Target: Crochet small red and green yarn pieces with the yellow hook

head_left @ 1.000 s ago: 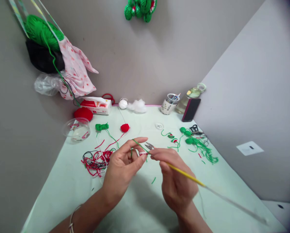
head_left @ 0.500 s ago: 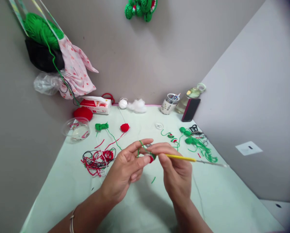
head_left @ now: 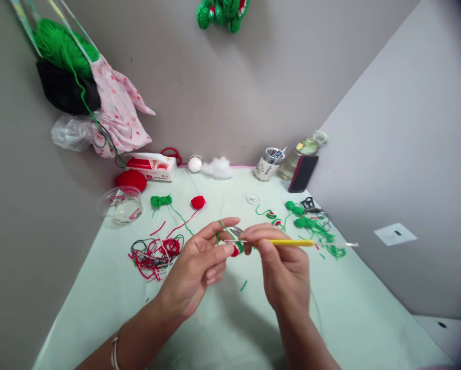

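Note:
Between thumb and fingers, my left hand [head_left: 194, 264] pinches a small crochet piece [head_left: 236, 249] in red, white and green. Green yarn [head_left: 223, 226] loops over its raised index finger. My right hand [head_left: 284, 267] grips a crochet hook [head_left: 292, 242] with a yellow handle, held nearly level. The hook's thin metal tip reaches left to the top of the piece, by the green yarn; whether it sits in a stitch I cannot tell. Behind the fingers, metal blades [head_left: 236, 230], seemingly of scissors, show in part.
Tangled red, black and white yarn scraps [head_left: 155, 257] lie left. A green yarn bundle [head_left: 161, 200], a red yarn ball [head_left: 198, 202] and a clear plastic bowl [head_left: 126, 210] are behind. Green crocheted pieces with tails [head_left: 315, 226] lie right, near a propped phone [head_left: 303, 173] and pen tin [head_left: 269, 164].
My right hand has shifted slightly right and the hook has turned closer to level, its tip more exposed. The crochet piece shows more. My left hand has barely moved.

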Demonstrator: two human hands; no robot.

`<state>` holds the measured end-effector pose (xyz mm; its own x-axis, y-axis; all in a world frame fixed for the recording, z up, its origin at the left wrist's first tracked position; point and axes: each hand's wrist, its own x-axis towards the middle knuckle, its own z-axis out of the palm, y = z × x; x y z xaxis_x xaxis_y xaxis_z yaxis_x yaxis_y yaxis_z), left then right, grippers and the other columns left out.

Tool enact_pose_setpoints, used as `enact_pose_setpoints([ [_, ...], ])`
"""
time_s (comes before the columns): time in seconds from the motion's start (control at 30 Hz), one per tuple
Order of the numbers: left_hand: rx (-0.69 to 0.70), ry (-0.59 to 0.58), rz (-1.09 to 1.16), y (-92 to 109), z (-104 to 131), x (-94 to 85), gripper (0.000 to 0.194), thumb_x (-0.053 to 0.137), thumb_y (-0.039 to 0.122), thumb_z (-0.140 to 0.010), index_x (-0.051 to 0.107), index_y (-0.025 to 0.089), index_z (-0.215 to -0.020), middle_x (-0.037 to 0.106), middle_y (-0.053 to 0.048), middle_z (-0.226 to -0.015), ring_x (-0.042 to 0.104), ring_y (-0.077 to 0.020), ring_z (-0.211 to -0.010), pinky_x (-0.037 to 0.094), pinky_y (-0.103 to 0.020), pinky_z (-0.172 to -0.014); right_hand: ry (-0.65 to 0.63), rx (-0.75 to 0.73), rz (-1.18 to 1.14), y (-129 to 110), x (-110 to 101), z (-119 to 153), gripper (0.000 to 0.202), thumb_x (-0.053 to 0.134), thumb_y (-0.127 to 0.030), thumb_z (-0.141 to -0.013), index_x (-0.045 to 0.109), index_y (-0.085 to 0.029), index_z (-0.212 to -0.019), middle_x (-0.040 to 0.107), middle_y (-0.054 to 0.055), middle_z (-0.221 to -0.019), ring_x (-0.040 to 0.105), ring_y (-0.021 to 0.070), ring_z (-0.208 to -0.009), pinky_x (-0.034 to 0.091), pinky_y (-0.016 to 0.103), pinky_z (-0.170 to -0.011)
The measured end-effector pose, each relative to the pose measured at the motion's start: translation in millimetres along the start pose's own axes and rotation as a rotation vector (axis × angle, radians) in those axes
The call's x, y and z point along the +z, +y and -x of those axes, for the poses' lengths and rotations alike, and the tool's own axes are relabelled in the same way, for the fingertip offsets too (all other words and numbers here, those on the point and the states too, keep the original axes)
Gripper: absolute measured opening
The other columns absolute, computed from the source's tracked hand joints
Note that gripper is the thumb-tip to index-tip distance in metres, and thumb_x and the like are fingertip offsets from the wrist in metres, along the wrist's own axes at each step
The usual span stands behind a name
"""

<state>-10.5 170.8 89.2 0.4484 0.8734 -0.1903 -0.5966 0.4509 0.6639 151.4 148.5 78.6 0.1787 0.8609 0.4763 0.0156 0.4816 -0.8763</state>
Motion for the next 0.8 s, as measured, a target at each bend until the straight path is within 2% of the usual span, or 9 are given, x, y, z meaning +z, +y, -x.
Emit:
enact_pose_setpoints([
  [0.07, 0.015, -0.003, -0.052, -2, 1, 0.8, 0.034, 0.091, 0.021, -0.082, 0.085, 0.027, -0.115, 0.065, 0.003, -0.087, 0.038, 0.0041, -0.045, 0.026, -0.013, -0.043, -0.015, 0.035, 0.009, 0, 1, 1, 0.016, 0.068, -0.028, -0.104, 0.083, -0.028, -0.100, 0.079, 0.003, -0.092, 0.068, 0.0166, -0.081, 0.055, 0.030, -0.070],
  [0.2, 0.057, 0.014, -0.143, -2, 2, 1.7, 0.034, 0.092, 0.026, -0.082, 0.085, 0.028, -0.115, 0.063, 0.003, -0.088, 0.040, 0.0026, -0.047, 0.027, -0.015, -0.044, 0.001, 0.120, -0.118, 2, 0, 2, 0.019, 0.066, -0.033, -0.106, 0.081, -0.026, -0.098, 0.079, 0.002, -0.089, 0.068, 0.0144, -0.073, 0.058, 0.028, -0.068],
  [0.3, 0.071, 0.036, -0.191, -1, 2, 1.4, 0.033, 0.092, 0.027, -0.082, 0.085, 0.027, -0.114, 0.062, 0.003, -0.087, 0.039, 0.0012, -0.049, 0.027, -0.016, -0.044, 0.002, 0.103, -0.112, 0, -1, 2, 0.024, 0.061, -0.034, -0.108, 0.078, -0.024, -0.097, 0.079, 0.003, -0.090, 0.071, 0.0152, -0.074, 0.060, 0.029, -0.068],
  [0.4, 0.113, 0.062, -0.243, -2, 3, 0.1, 0.034, 0.091, 0.027, -0.083, 0.084, 0.028, -0.116, 0.061, 0.003, -0.087, 0.038, -0.0007, -0.051, 0.027, -0.018, -0.045, -0.007, -0.009, 0.055, -5, -2, 5, 0.023, 0.055, -0.026, -0.110, 0.076, -0.023, -0.102, 0.079, 0.004, -0.092, 0.072, 0.0161, -0.076, 0.062, 0.030, -0.070],
  [0.57, 0.209, 0.105, -0.338, -5, 4, -0.3, 0.029, 0.086, 0.023, -0.088, 0.083, 0.029, -0.117, 0.061, 0.004, -0.082, 0.040, -0.0028, -0.055, 0.032, -0.018, -0.051, -0.091, -0.342, 0.370, -10, -2, 9, 0.026, 0.052, -0.009, -0.105, 0.072, -0.022, -0.115, 0.081, 0.006, -0.098, 0.077, 0.0196, -0.089, 0.063, 0.035, -0.080],
  [0.67, 0.229, 0.142, -0.362, -7, 5, 2.3, 0.029, 0.087, 0.023, -0.087, 0.083, 0.026, -0.116, 0.061, 0.005, -0.080, 0.042, -0.0028, -0.056, 0.034, -0.017, -0.054, -0.134, -0.468, 0.504, -9, 0, 10, 0.026, 0.052, -0.008, -0.103, 0.070, -0.021, -0.116, 0.081, 0.008, -0.097, 0.079, 0.0207, -0.090, 0.065, 0.035, -0.077],
  [0.8, 0.178, 0.144, -0.274, -11, 5, 4.1, 0.047, 0.094, 0.026, -0.080, 0.079, 0.024, -0.124, 0.062, 0.005, -0.078, 0.041, -0.0017, -0.052, 0.032, -0.016, -0.049, -0.114, -0.573, 0.710, 2, 3, 15, 0.030, 0.060, -0.009, -0.102, 0.072, -0.024, -0.124, 0.080, 0.009, -0.101, 0.078, 0.0209, -0.088, 0.066, 0.035, -0.076],
])
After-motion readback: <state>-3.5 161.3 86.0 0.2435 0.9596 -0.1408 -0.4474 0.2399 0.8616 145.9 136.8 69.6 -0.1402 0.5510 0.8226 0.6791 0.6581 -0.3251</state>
